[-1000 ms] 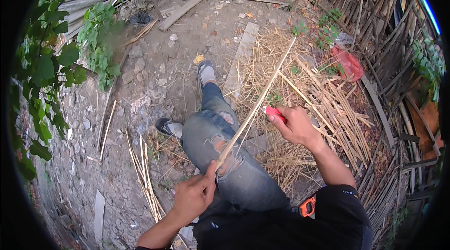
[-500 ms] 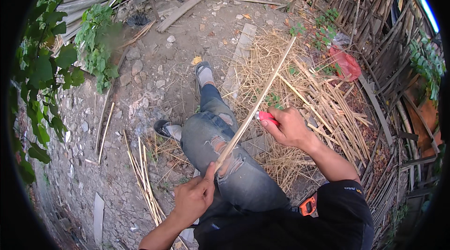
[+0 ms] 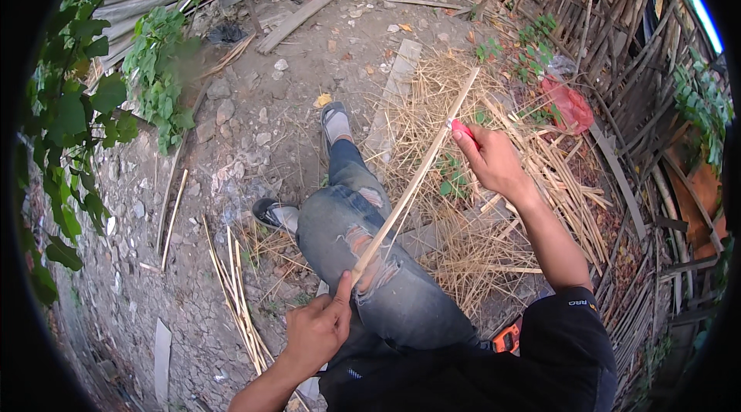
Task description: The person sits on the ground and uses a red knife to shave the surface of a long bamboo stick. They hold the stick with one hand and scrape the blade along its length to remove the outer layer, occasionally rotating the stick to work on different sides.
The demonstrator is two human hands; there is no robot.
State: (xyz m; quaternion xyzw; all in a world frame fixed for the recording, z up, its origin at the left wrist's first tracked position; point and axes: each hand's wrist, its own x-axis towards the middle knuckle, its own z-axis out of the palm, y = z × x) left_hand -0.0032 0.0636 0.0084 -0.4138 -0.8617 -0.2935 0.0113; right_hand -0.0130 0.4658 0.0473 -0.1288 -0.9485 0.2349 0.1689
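Strip [image 3: 414, 180] is the key thing: pale, thin, long axis slanting from left hand [image 3: 318, 328] away and to the right, far end beyond right hand [image 3: 495, 163]. Left hand is closed on the near end, index finger laid forward along it; how much tucks into the palm can't be told. Right hand is wrapped round the red knife [image 3: 461, 130], thumb side toward the strip; the tip meets the strip or sits just beside it, well up toward the far end. Whether right fingers touch the strip too: can't tell. So left hand is nearest the near end, right hand nearest the far end, with most of the length lying between them. Strip crosses above the jeans [image 3: 332, 227], forward of left hand; a thin sliver [image 3: 394, 238] runs close by its right edge. Beyond and around right hand: straw [image 3: 440, 88] on the ground [image 3: 285, 126], cut sticks [image 3: 567, 192] to its right, red bag [image 3: 569, 107] further forward and right. Left of left hand, more sticks [image 3: 235, 284] lie roughly lengthwise.
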